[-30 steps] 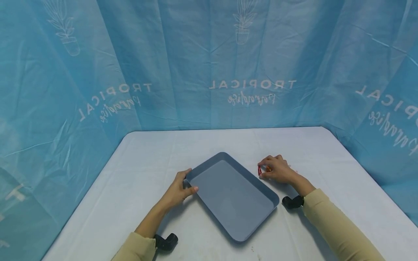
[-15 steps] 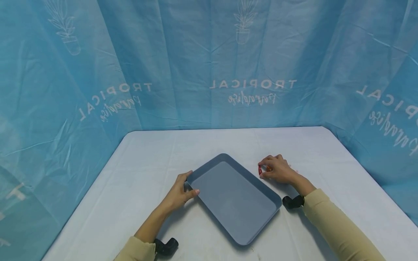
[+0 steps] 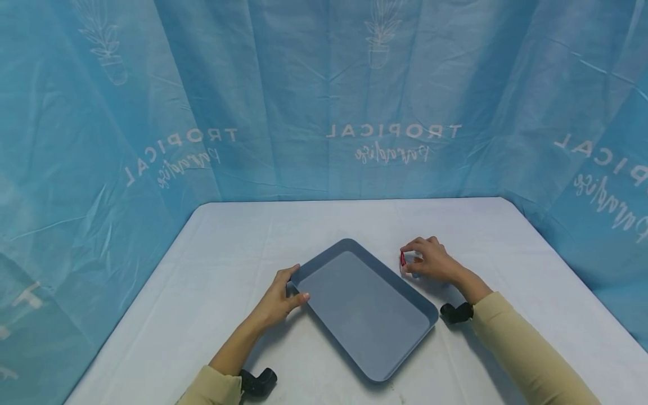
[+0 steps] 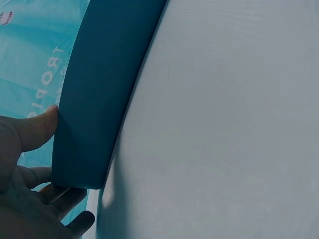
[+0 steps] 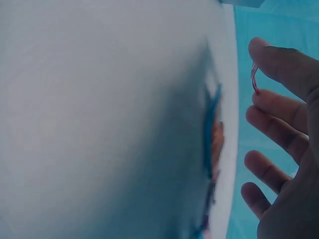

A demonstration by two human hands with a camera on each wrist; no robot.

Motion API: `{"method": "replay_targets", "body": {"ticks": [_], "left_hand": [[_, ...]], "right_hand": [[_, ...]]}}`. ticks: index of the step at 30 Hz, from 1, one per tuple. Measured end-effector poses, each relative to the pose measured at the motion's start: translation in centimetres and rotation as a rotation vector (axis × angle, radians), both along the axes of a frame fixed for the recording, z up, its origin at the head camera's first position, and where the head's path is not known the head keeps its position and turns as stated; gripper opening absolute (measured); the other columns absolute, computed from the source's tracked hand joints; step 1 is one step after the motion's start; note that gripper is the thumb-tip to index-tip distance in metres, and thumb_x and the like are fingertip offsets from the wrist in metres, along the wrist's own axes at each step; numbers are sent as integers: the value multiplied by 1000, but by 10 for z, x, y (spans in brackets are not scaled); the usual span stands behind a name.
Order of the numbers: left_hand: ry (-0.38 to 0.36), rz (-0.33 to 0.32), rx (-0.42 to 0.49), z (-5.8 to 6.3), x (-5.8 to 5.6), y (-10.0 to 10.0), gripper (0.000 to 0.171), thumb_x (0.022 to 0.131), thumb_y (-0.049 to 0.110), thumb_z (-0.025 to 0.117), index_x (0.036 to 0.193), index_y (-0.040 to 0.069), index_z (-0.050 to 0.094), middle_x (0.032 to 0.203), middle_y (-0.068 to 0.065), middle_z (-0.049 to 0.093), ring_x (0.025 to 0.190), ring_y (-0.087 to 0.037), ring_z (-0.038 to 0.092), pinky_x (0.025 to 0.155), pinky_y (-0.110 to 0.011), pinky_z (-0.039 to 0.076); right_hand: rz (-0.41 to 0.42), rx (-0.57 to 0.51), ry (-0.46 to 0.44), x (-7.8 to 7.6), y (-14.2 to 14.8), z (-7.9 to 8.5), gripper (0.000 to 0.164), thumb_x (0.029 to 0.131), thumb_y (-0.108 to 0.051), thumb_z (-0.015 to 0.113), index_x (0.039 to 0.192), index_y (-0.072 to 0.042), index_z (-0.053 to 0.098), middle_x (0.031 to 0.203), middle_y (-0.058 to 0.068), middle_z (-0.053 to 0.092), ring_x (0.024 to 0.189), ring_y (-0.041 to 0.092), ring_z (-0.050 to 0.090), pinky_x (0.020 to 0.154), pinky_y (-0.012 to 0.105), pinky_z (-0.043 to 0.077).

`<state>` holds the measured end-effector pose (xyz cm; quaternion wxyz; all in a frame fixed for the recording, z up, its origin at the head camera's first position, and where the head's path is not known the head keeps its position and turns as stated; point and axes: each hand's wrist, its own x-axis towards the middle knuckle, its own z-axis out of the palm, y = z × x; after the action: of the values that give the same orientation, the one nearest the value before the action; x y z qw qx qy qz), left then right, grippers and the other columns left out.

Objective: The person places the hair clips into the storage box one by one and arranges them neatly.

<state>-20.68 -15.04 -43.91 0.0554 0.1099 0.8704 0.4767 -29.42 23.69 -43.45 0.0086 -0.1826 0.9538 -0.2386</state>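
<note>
A shallow grey-blue tray [image 3: 361, 315] lies turned at an angle on the white-covered table. At its left corner my left hand [image 3: 275, 297] grips the rim, thumb on the near side and fingers at the outer wall; the left wrist view shows the tray wall [image 4: 99, 99] between them. Just beyond the tray's right edge, my right hand [image 3: 430, 261] pinches a small, thin, shiny red piece [image 3: 403, 259] between thumb and index finger. In the right wrist view this red piece [image 5: 254, 78] looks narrow and curved; its kind cannot be told. The other fingers are spread loosely.
Beneath the right hand lie small blue [image 5: 212, 134] and orange [image 5: 218, 144] things, mostly hidden from the head view. White cloth covers the table [image 3: 243, 242]. Blue printed curtains [image 3: 304, 101] hang behind and at both sides. Black camera mounts [image 3: 258, 383] sit at both wrists.
The tray and my left hand shifted slightly right and toward me, then stopped. My right hand has risen slightly with the red piece; a blue thing shows beneath it where orange showed before.
</note>
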Motion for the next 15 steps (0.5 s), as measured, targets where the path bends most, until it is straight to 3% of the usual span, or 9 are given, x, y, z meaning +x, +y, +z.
{"method": "replay_targets", "body": {"ticks": [5,15], "left_hand": [[-2,-11,-2,-1,-2,-1,73,89,24,66,149,9,27,150,-20,27,141,-44,22,106,-61,30],[-29,-41,17,2,-5,-2,71,91,23,64,149,10,26,151,-19,25,143,-43,17,108,-62,26]], "right_hand": [[57,-38,61,1,-2,12,48,81,-29,74,123,-10,62,128,12,57,112,33,41,86,51,32],[128,-81,120,9,-18,36,48,80,-30,75,123,-13,62,125,8,59,111,28,41,90,54,33]]}}
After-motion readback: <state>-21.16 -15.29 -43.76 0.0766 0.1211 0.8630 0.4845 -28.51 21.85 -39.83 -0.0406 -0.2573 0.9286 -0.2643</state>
